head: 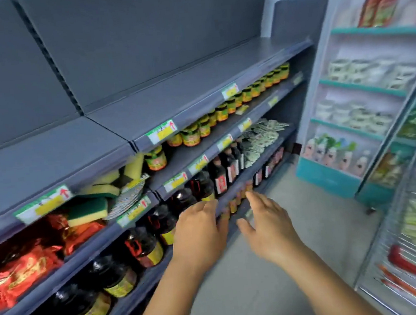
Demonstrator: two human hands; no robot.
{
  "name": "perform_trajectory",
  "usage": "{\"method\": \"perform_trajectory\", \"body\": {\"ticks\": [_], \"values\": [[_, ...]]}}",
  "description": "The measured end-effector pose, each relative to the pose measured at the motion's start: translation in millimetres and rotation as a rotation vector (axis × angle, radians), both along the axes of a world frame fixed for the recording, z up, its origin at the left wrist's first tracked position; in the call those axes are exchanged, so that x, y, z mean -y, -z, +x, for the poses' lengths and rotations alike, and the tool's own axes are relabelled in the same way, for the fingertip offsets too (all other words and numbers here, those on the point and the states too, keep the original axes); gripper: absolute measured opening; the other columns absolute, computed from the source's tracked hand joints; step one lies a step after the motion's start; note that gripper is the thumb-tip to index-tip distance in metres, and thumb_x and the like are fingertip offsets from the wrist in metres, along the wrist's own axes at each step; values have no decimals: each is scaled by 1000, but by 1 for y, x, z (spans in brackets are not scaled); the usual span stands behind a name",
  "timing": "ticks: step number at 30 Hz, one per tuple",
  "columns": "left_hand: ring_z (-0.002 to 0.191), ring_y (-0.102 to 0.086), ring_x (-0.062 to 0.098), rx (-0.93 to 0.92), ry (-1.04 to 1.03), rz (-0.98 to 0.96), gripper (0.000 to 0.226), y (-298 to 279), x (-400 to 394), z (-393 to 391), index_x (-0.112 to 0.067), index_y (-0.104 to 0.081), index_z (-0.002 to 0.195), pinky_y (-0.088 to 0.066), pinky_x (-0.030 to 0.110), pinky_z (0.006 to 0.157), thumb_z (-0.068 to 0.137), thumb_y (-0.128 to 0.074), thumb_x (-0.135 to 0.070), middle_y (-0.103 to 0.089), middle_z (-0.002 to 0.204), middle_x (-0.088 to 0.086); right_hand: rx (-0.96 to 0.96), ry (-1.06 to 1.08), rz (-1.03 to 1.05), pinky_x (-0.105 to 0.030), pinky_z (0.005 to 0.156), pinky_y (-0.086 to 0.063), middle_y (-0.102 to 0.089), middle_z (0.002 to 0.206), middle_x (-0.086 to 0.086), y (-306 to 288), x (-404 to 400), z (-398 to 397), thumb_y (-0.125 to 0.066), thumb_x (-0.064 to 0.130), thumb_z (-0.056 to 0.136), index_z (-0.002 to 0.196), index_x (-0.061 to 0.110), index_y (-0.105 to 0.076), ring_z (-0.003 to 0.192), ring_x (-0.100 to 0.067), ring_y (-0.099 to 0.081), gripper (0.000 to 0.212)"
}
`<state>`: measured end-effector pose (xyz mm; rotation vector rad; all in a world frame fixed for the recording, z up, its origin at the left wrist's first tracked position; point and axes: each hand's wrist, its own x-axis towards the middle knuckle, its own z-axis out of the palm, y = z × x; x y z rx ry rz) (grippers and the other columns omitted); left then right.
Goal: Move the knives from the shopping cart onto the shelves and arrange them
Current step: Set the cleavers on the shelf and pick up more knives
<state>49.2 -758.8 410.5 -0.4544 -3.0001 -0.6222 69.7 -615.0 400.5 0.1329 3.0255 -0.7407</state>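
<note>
— Where are your hands right now?

— Both out in front of me, by the gray shelves (114, 146). My left hand (198, 230) is open, fingers loosely curled, right at the shelf edge beside the dark bottles (144, 244). I can't tell whether it's touching that edge. My right hand (267, 227) is open too, fingers spread, out over the aisle floor (277, 285). Neither one is holding anything.

— And the knives?

— None in view, and no cart either. Both must be outside my view, so I judge I'm between trips and need another knife.

— Where would they go?

— The top shelf board (195, 92) is bare, which looks like the free spot. Below it are small jars (223, 112) lined along the front edge, labels facing out, and sponges (104, 195) piled loosely. Price tags (162, 131) sit on the rails.

— Anything else nearby?

— A glass-door cooler (410, 214) on my right. It's all a bit blurred.
</note>
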Motion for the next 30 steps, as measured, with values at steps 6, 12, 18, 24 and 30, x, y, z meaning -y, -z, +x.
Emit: {"method": "perform_trajectory", "body": {"ticks": [6, 12, 18, 24, 30], "values": [[110, -55, 26, 94, 234, -103, 29, 34, -110, 6, -15, -58, 113, -41, 32, 88, 91, -49, -32, -63, 115, 5, 96, 256, 10, -29, 114, -18, -25, 155, -1, 39, -105, 38, -41, 41, 97, 150, 16, -19, 142, -18, -23, 62], [126, -44, 17, 165, 456, -120, 43, 68, -206, 6, -18, -45, 137, -29, 25, 104, 97, -43, -33, -52, 136, -2, 151, 514, -37, -33, 114, -20, -28, 154, 1, 73, -188, 69, -42, 40, 98, 148, 17, -25, 142, -19, -25, 58], [127, -45, 16, 234, 677, -143, 44, 97, -299, -4, -19, -44, 139, -29, 26, 105, 97, -42, -32, -51, 138, -3, 238, 722, -66, -34, 110, -28, -40, 146, -1, 100, -260, 82, -47, 39, 95, 141, 18, -36, 133, -22, -37, 51], [109, -54, 21, 298, 827, -145, 30, 112, -392, -27, -16, -55, 119, -43, 31, 88, 94, -46, -28, -60, 119, 3, 266, 904, -89, -32, 110, -25, -38, 148, -2, 113, -326, 74, -44, 38, 97, 143, 16, -35, 137, -21, -34, 52], [117, -52, 22, 315, 959, -164, 44, 133, -470, -36, -24, -44, 138, -46, 35, 94, 94, -49, -31, -56, 130, 0, 237, 1050, -127, -35, 113, -24, -36, 151, -4, 132, -385, 68, -49, 34, 95, 145, 14, -34, 139, -22, -31, 55]]}}
